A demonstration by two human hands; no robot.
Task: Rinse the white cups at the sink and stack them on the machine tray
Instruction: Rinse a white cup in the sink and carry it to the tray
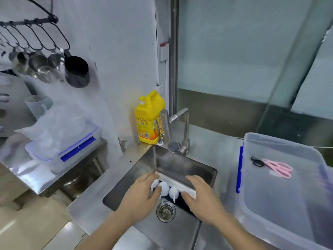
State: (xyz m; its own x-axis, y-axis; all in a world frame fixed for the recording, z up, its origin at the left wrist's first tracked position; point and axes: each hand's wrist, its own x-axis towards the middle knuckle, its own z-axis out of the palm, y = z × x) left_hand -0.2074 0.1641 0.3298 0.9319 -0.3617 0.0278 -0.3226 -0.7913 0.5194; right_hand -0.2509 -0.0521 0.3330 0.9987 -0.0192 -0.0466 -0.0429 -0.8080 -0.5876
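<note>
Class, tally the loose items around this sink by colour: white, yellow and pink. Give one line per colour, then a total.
White: 3, the small white cups in the steel sink, though the hands may hide more
Yellow: 1, the yellow plastic detergent jug
Pink: 1, the pink-handled scissors on the clear plastic bin lid
Total: 5

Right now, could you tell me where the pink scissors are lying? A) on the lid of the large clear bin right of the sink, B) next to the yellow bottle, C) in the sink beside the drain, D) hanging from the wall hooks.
A: the pink scissors lie on the clear bin's lid, right of the sink.
</note>
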